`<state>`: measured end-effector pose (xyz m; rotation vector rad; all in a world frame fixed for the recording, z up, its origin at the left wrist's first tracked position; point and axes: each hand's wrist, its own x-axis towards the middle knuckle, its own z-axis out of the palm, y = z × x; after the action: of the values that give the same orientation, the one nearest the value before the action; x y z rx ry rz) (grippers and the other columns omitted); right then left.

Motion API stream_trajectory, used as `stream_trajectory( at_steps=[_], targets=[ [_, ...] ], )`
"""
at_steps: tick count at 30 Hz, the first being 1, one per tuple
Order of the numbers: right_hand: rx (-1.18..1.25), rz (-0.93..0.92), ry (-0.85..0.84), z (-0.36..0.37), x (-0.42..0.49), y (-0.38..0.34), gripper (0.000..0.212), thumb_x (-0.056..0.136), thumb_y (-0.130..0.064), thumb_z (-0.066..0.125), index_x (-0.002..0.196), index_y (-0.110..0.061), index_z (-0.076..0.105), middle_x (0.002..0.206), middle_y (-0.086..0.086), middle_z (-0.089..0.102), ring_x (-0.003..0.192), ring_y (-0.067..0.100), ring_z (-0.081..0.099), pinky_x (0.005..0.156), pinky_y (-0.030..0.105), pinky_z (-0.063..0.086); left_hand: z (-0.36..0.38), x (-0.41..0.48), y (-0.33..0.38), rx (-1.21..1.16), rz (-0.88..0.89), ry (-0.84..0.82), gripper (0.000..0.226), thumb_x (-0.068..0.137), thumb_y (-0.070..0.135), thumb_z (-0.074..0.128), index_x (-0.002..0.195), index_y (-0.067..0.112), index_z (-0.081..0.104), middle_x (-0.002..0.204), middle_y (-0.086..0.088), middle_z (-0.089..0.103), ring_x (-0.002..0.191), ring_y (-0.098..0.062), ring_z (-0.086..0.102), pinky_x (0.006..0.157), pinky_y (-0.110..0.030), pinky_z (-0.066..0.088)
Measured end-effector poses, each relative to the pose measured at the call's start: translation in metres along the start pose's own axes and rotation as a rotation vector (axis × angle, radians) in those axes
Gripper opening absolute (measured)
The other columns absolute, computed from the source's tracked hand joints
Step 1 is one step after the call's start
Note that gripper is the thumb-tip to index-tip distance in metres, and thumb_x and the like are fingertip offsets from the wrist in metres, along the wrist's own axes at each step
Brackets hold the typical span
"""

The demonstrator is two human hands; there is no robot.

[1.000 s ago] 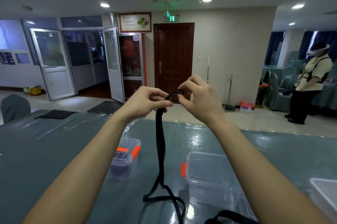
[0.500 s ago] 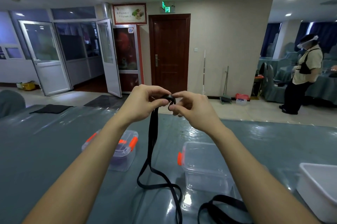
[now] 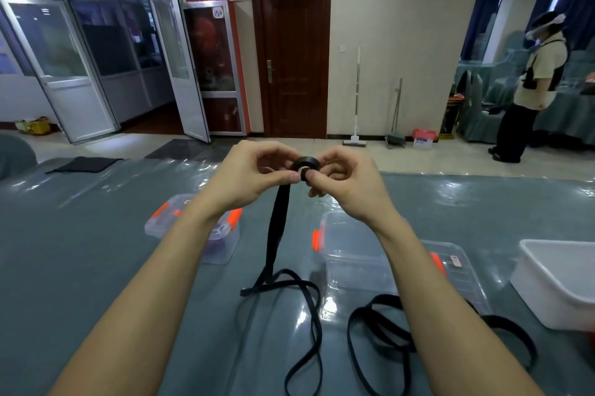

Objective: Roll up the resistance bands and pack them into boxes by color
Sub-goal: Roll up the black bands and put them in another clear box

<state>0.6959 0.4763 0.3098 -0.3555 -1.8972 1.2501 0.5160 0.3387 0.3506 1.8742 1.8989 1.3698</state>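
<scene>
Above the table (image 3: pixel 96 266), the left hand (image 3: pixel 248 179) and right hand (image 3: pixel 347 189) both pinch the little roll (image 3: pixel 306 165) atop the black band (image 3: pixel 278 225), whose soft, floppy tail hangs down, so I would hold that roll tight by its 2 sides.

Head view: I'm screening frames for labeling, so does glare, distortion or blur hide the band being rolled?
Head view: glare patches on the table cover, notably beside the open clear box; head view: the wide lens tilts the glass doors at left; head view: the roll of the black band, pinched between left hand and right hand, is sharp, unobscured.
</scene>
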Motion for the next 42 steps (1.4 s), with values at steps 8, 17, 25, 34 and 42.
stream_trajectory(
  at_steps=[8,17,25,34,42],
  targets=[
    [0.292,0.086,0.022,0.009,-0.020,0.002,0.015,0.094,-0.003,0.080,0.104,-0.001,0.069,0.089,0.024,0.080,0.076,0.036,0.080,0.069,0.035,0.062,0.017,-0.021,-0.027,-0.217,-0.108,0.042,0.023,0.094,0.013,0.084,0.116,0.008,0.080,0.109,-0.010,0.083,0.110,-0.030,0.078,0.109,-0.055,0.057],
    [0.443,0.142,0.038,0.020,-0.032,0.008,0.015,0.096,0.004,0.075,0.106,-0.001,0.065,0.096,0.028,0.080,0.082,0.036,0.081,0.075,0.035,0.065,0.024,-0.023,-0.038,-0.373,-0.056,0.052,0.030,0.082,0.037,0.089,0.109,0.024,0.084,0.107,-0.009,0.083,0.109,-0.030,0.079,0.107,-0.055,0.059],
    [0.616,0.214,0.041,0.022,-0.034,0.007,0.018,0.095,0.007,0.070,0.108,0.000,0.061,0.094,0.027,0.079,0.082,0.029,0.080,0.077,0.031,0.063,0.031,-0.018,-0.037,-0.420,-0.035,0.033,0.024,0.087,0.037,0.087,0.109,0.028,0.084,0.109,-0.006,0.084,0.106,-0.021,0.080,0.096,-0.031,0.061],
    [-0.031,0.206,-0.007,0.013,-0.040,0.010,0.017,0.089,-0.017,0.088,0.104,-0.011,0.083,0.087,0.015,0.079,0.077,0.023,0.076,0.078,0.044,0.061,0.020,-0.019,-0.040,-0.198,0.005,-0.088,0.013,0.099,0.028,0.078,0.112,0.028,0.079,0.107,0.000,0.079,0.106,-0.021,0.076,0.098,-0.045,0.062],
    [-0.469,0.121,-0.105,-0.010,-0.025,-0.013,0.037,0.083,-0.035,0.093,0.117,-0.027,0.080,0.102,-0.010,0.077,0.081,0.010,0.074,0.077,0.033,0.063,0.011,-0.007,-0.021,0.150,0.004,-0.244,0.008,0.097,0.021,0.083,0.105,0.022,0.082,0.092,0.009,0.082,0.088,-0.007,0.078,0.090,-0.032,0.062]
  ],
)
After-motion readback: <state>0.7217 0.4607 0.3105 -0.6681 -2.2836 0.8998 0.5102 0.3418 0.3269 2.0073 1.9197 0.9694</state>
